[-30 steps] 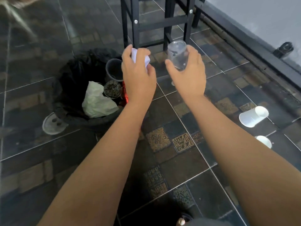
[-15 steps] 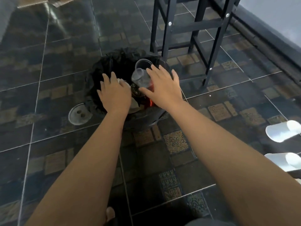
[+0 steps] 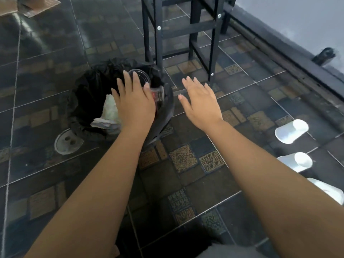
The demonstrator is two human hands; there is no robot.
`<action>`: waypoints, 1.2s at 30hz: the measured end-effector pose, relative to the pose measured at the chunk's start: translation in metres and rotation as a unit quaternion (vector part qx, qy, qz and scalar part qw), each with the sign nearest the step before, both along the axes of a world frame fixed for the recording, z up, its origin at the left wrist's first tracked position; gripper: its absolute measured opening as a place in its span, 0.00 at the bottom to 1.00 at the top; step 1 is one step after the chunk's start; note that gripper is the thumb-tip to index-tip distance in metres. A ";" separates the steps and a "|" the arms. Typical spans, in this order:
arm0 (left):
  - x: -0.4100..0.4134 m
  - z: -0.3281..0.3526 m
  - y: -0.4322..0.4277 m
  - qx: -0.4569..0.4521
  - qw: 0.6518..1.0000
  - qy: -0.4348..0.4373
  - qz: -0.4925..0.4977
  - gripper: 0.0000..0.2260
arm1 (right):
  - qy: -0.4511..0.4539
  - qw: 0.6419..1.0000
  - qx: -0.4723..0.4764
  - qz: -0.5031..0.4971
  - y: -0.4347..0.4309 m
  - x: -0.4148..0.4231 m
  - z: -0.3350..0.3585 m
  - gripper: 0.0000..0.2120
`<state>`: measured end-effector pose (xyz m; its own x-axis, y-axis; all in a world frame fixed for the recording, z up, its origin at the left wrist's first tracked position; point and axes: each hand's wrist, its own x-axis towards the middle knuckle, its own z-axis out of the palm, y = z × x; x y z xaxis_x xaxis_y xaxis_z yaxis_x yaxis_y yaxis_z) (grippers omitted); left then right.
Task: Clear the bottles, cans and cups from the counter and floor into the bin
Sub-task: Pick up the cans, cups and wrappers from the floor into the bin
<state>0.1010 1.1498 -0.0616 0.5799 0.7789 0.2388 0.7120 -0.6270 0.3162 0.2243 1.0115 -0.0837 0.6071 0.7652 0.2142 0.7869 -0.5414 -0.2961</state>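
A round bin (image 3: 87,101) lined with a black bag stands on the dark tiled floor. Inside it lie clear plastic cups (image 3: 143,79), a red can partly hidden behind one cup, and crumpled white paper (image 3: 104,123). My left hand (image 3: 134,103) hovers flat over the bin's opening, fingers spread, holding nothing. My right hand (image 3: 201,103) is open too, just right of the bin, palm down. Three white cups lie on the floor at the right: one (image 3: 290,131), a second (image 3: 297,162) and a third (image 3: 327,190) partly behind my right forearm.
A black metal stool frame (image 3: 158,43) stands just behind the bin. A round floor drain cover (image 3: 68,142) sits left of the bin. A dark raised ledge (image 3: 279,53) runs along the right. Cardboard (image 3: 37,6) lies at the far top left.
My left hand let go of the white crumpled piece and my right hand released the clear cup into the bin. Both hands are now spread; the right has drawn away to the right.
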 end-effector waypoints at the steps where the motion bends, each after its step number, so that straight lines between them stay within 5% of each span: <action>1: 0.009 0.000 -0.011 0.009 1.000 -0.007 -0.026 0.25 | -0.004 1.000 -0.006 -0.015 -0.012 0.005 -0.002 0.26; 11: 0.094 -0.049 -0.179 -0.045 0.957 0.021 -0.287 0.24 | -0.012 0.954 -0.024 -0.297 -0.221 0.030 -0.029 0.22; 16: 0.110 -0.083 -0.255 -0.076 0.918 0.060 -0.383 0.25 | -0.002 0.899 -0.046 -0.436 -0.307 0.021 -0.049 0.21; 21: 0.124 -0.120 -0.303 -0.125 0.882 0.125 -0.436 0.31 | 0.121 0.800 -0.056 -0.586 -0.347 0.014 -0.088 0.27; 28: 0.155 -0.149 -0.352 -0.166 0.851 0.159 -0.473 0.38 | 0.210 0.742 -0.131 -0.623 -0.377 0.020 -0.128 0.38; 36: 0.188 -0.158 -0.388 -0.222 0.849 0.142 -0.458 0.33 | 0.239 0.747 -0.148 -0.602 -0.388 0.032 -0.145 0.38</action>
